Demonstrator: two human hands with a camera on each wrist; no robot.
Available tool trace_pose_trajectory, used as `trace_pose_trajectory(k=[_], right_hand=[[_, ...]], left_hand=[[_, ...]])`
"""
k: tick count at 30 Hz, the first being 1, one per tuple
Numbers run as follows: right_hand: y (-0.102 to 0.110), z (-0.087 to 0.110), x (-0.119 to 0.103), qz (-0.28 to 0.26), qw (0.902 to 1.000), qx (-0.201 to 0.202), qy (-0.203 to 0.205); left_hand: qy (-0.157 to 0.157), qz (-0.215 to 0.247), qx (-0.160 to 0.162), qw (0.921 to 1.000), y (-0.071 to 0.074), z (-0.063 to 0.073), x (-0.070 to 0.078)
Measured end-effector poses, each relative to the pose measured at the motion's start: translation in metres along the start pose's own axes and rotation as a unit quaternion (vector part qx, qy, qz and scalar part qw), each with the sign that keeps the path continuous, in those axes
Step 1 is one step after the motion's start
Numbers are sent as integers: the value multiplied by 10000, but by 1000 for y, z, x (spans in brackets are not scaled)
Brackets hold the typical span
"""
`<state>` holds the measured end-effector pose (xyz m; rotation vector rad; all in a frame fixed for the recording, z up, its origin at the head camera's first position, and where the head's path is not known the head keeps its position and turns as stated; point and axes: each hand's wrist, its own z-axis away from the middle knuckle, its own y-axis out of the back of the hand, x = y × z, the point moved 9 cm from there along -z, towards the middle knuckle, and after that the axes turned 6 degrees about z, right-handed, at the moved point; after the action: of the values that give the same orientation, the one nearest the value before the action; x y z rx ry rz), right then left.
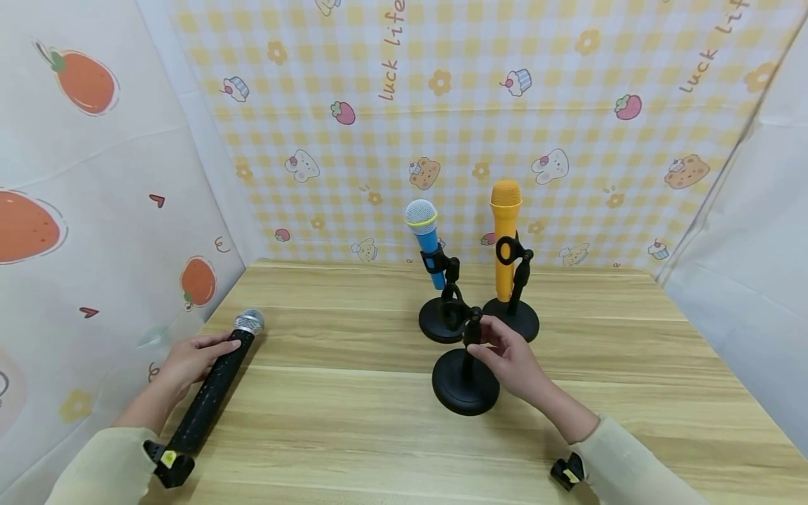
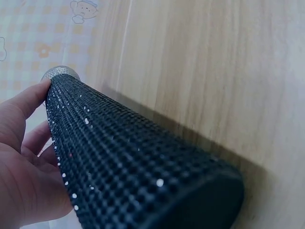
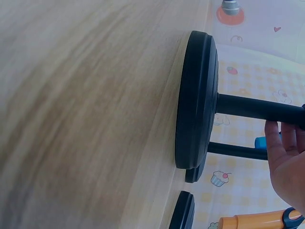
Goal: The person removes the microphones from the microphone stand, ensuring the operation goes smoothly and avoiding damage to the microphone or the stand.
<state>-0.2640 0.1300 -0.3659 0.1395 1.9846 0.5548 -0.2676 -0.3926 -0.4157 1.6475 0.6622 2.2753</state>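
My left hand (image 1: 194, 361) holds a black, glittery microphone (image 1: 217, 382) with a silver mesh head, thumb on one side and fingers on the other. In the left wrist view the microphone's (image 2: 124, 148) butt end faces the camera and its shadow falls on the wood. The right hand (image 1: 514, 356) pinches the upper post of an unoccupied black microphone stand (image 1: 466, 386) with a round base. That stand's base (image 3: 196, 100) shows large in the right wrist view; whether it touches the tabletop I cannot tell. Its ring clip points toward the left and back.
Behind that stand, a blue microphone (image 1: 427, 240) sits tilted in a second stand (image 1: 435, 322). To its right an orange microphone (image 1: 505, 231) stands nearly upright at a third stand (image 1: 527, 324). The wooden table (image 1: 341, 421) meets patterned cloth (image 1: 353, 154) at the back.
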Motion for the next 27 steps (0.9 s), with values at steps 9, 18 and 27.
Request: trace_pose_trajectory(k=[9,18,27], right_hand=[[1,0,2,71,9999,24,-67],[0,0,3,37,9999,29,-106],[0,0,2,-4,10000,13,-64]], left_hand=[[10,-99,-31,9999,-1,-3,-4],[4,-172,55,9998,-3,-2,-5],[-97,-352,164,9992,-2,-3,-6]])
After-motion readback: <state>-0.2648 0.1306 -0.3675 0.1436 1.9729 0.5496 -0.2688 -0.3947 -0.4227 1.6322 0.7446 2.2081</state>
